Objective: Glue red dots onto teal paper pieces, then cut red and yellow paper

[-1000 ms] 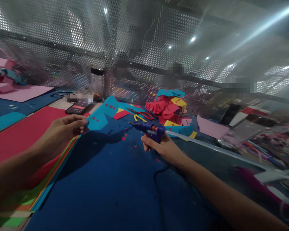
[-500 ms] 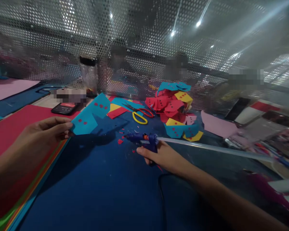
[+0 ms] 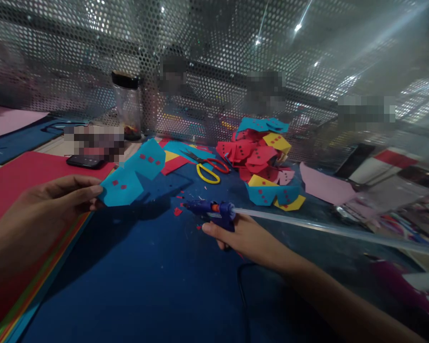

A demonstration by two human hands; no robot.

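Note:
My left hand (image 3: 53, 205) pinches the corner of a turquoise paper cut-out (image 3: 134, 174) dotted with small red squares, holding it above the blue sheet (image 3: 143, 276). My right hand (image 3: 248, 236) grips a blue hot glue gun (image 3: 212, 210) with a long clear glue stick (image 3: 325, 228) trailing to the right. The gun's nozzle points left, low over the sheet and a little right of the cut-out, not touching it. Its black cord (image 3: 241, 286) runs toward me.
A pile of red, yellow and turquoise dotted cut-outs (image 3: 262, 157) lies behind the gun, with scissors (image 3: 205, 166) to its left. A stack of coloured sheets topped in red (image 3: 17, 190), a phone (image 3: 86, 162) and a clear jar (image 3: 127, 105) stand left. A perforated metal screen (image 3: 214, 57) closes the back.
The left hand with the cut-out has drifted left and slightly down. The glue gun has sunk lower toward the blue sheet. The view has shifted a little.

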